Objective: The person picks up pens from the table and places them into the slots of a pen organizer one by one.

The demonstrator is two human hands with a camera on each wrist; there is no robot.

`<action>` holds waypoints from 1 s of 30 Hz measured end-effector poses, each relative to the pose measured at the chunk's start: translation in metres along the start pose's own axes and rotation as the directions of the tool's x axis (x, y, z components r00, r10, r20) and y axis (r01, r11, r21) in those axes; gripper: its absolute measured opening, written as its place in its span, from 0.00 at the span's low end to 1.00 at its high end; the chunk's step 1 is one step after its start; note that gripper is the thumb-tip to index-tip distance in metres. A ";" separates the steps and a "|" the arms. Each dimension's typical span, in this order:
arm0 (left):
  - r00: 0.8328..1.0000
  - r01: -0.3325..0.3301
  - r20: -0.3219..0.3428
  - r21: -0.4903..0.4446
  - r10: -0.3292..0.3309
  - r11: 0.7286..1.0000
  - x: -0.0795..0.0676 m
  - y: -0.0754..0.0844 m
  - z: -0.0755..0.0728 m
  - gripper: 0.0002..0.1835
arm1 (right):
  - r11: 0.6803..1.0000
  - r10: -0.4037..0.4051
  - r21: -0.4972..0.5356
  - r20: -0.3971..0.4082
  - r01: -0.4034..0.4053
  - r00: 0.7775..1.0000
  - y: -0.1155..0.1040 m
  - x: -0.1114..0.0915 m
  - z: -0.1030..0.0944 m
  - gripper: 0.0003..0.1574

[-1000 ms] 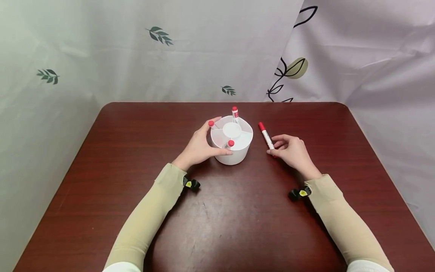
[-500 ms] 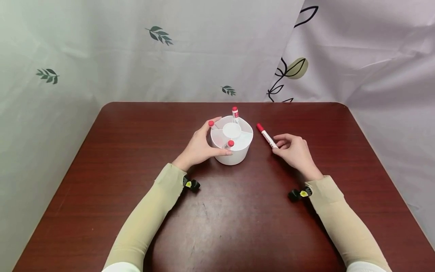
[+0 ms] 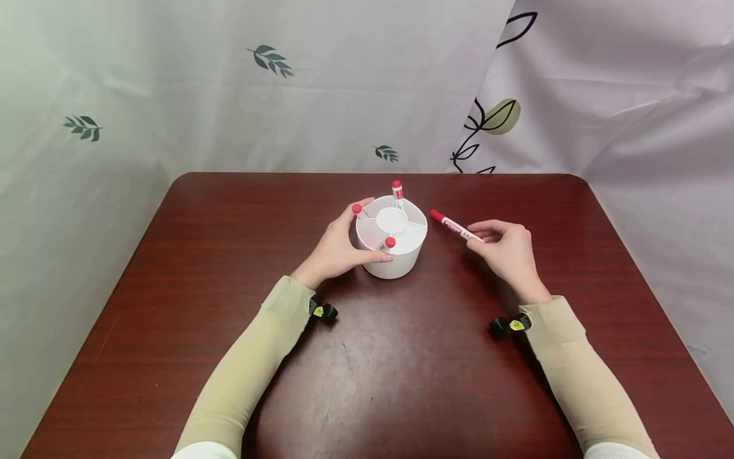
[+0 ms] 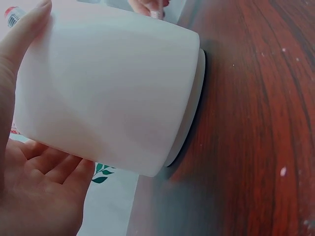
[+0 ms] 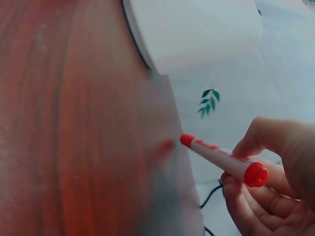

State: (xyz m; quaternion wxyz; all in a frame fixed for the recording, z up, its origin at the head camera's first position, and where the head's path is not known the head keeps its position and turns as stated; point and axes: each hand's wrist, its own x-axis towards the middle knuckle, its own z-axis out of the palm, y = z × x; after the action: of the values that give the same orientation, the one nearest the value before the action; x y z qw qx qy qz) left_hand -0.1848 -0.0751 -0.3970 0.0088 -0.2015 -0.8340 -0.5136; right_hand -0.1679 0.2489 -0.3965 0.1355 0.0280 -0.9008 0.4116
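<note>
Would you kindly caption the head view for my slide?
Left hand grips holder; right hand holds marker.

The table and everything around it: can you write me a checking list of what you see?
Surface: dark red wooden table, faint scuffs.
Job's things: white round holder with dividers, three red-capped markers standing in it; one more marker lifted off the table.
Clutter: nothing seen.
Hands: left hand grips the holder's side; right hand pinches the marker.
Cables: nothing seen on the table; small black wrist cameras only.
Surroundings: leaf-print curtains behind.
</note>
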 end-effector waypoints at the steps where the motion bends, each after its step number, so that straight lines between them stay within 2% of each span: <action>1: 1.000 0.001 0.000 0.000 -0.001 1.000 0.000 0.000 0.000 0.56 | 1.000 -0.002 0.004 -0.006 0.002 1.000 -0.001 0.000 -0.002 0.12; 8: 1.000 0.000 -0.007 -0.003 0.000 1.000 -0.001 -0.001 0.000 0.54 | 1.000 0.014 0.007 -0.062 -0.013 0.998 -0.012 0.003 -0.016 0.08; 19: 1.000 -0.018 -0.009 -0.018 0.018 1.000 0.000 -0.001 0.001 0.56 | 0.984 0.053 0.172 -0.106 -0.034 0.993 -0.026 0.008 -0.033 0.11; 26: 1.000 -0.020 -0.012 -0.016 0.020 1.000 0.001 -0.002 0.001 0.56 | 0.966 0.012 0.255 -0.148 0.026 0.989 -0.069 -0.001 -0.047 0.11; 30: 1.000 -0.013 -0.009 -0.010 0.013 1.000 0.000 -0.002 0.001 0.56 | 0.955 -0.009 0.292 -0.175 0.060 0.985 -0.077 -0.002 -0.053 0.11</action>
State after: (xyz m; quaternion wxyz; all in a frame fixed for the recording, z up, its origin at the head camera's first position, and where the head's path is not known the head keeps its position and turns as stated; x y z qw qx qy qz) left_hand -0.1847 -0.0748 -0.3993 0.0148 -0.2045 -0.8301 -0.5186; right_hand -0.1411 0.2376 -0.3069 0.2140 0.0281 -0.8134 0.5402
